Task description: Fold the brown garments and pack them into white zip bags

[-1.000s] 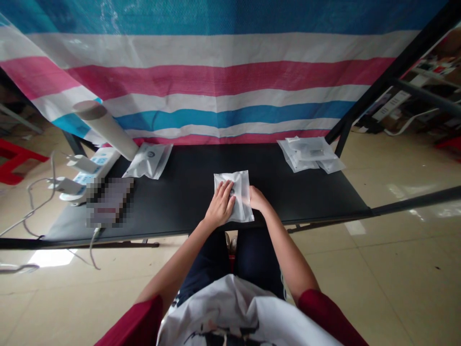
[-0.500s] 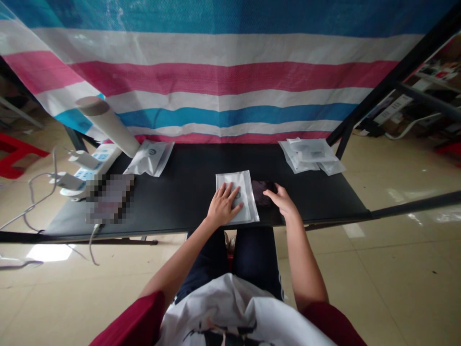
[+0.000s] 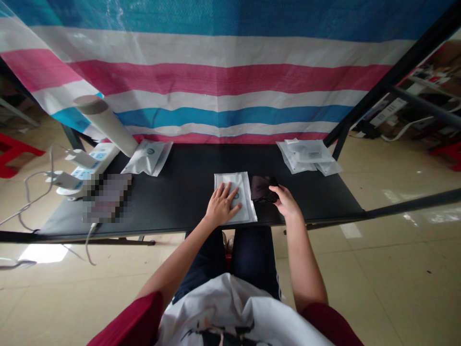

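White translucent plastic pouch (image 3: 242, 188) being held flat under spread left hand (image 3: 223, 205), fingers splayed; folded near-black cloth (image 3: 262, 188), just beside pouch, being pinched at its edge by curled right hand (image 3: 286, 202).

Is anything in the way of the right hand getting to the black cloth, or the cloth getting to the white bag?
Nothing visible is in the way. The right hand is already at the edge of the dark folded cloth, which lies right beside the white plastic bag on the black table. The left hand rests on the bag.
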Demonstrator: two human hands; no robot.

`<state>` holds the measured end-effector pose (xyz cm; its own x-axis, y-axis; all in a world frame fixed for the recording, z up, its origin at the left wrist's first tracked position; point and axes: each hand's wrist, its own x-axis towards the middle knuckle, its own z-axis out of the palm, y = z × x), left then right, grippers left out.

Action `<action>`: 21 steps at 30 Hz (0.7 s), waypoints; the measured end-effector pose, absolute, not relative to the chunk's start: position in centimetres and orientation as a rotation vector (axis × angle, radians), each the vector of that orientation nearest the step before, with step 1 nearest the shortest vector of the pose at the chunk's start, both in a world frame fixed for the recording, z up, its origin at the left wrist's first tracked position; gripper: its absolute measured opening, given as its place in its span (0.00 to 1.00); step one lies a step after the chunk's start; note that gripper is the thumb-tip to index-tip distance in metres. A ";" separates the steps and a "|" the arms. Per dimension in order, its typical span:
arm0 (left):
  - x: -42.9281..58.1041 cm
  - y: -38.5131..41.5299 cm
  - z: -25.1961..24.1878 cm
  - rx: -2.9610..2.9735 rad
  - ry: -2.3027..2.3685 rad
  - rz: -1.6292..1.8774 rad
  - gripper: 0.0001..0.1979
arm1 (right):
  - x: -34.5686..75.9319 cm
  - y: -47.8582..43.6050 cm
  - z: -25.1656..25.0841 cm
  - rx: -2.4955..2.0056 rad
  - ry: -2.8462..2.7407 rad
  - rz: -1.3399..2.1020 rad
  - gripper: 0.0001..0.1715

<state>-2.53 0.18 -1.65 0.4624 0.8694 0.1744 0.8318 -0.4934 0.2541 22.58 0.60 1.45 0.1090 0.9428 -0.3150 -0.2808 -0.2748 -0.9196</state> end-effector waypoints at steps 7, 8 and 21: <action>-2.5 0.2 -2.0 2.600 1.512 0.429 0.34 | 21.5 2.0 -0.1 -1.533 -1.149 1.206 0.24; -2.5 0.2 -2.0 2.604 1.511 0.430 0.34 | 21.4 2.2 -0.3 -1.622 -1.241 1.095 0.23; -3.6 0.6 -3.0 2.244 1.283 0.956 0.40 | 20.6 2.3 1.2 -1.685 -1.287 0.956 0.39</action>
<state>-3.62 0.64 -2.97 0.3505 0.8606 0.3693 0.6000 -0.5092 0.6170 20.58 2.29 1.18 0.1991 0.9750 -0.0991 0.3762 -0.1694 -0.9109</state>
